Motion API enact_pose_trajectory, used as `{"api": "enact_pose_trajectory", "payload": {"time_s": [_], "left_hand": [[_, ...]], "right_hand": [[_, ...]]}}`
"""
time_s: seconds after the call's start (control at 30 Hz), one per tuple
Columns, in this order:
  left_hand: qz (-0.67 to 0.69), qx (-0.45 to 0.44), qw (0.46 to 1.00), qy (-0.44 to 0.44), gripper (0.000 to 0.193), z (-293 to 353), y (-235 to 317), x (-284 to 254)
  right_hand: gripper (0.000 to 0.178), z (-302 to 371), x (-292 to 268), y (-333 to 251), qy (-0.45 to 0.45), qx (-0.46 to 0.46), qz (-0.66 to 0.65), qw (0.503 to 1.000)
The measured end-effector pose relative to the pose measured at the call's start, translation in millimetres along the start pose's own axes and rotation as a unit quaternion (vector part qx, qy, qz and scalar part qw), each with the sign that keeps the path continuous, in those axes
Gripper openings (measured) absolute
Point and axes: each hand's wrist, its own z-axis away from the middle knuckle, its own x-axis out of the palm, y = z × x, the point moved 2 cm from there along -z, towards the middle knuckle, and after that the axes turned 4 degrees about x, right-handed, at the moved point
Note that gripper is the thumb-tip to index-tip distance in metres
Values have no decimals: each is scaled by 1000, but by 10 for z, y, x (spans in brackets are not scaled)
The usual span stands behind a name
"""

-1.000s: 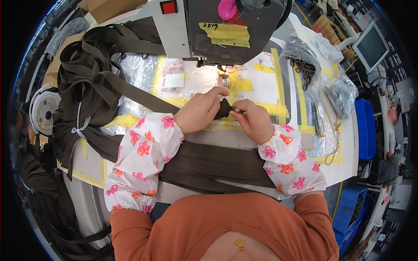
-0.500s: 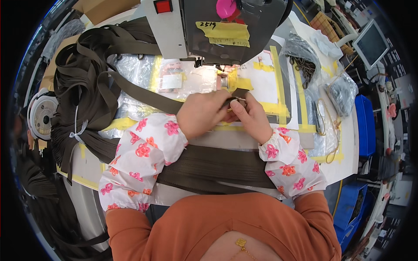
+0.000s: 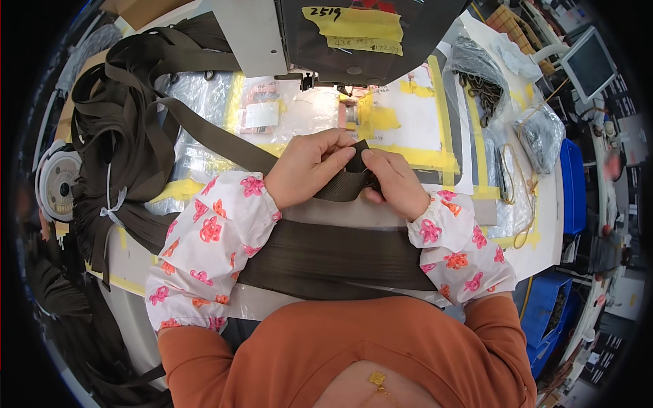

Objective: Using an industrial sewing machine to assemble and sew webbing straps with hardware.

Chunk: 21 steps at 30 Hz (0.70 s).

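A dark olive webbing strap (image 3: 342,186) bends into a loop between my hands, its short end standing up at the top. My left hand (image 3: 304,166) pinches the strap, thumb on the fold. From the right side, my right hand (image 3: 394,178) grips the same end between thumb and fingers. Something small and dark shows beside the right fingers, too hidden to name. The strap runs left from my left hand into a large heap of webbing (image 3: 122,109). Below my wrists a stack of flat webbing (image 3: 333,257) lies across the table edge.
Beyond my hands stands a sewing machine head (image 3: 354,41) over a lit, taped work plate. A plastic bag of dark metal hooks (image 3: 481,92) lies at the right, near a cord (image 3: 527,217). Blue bins (image 3: 573,183) stand past the right edge; a small fan (image 3: 58,182) sits left.
My hands have opened out the strap's end, and its loop now shows wider between them. The head view has shifted slightly, so the machine sits higher in the picture.
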Motion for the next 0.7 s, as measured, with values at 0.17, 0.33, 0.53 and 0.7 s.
{"api": "enact_pose_trajectory", "payload": {"time_s": [0.17,0.33,0.53,0.7], "left_hand": [[-49,8,998,30,20,23,19,-13],[-452,267,851,3,30,96,192,95],[-551,327,768,23,28,91,218,236],[-228,190,949,107,13,38,124,39]], "right_hand": [[29,10,6,14,12,-26,6,1000],[31,-12,27,90,27,-16,-25,999],[33,10,16,79,76,-36,-34,996],[29,37,51,80,101,-123,147,976]]}}
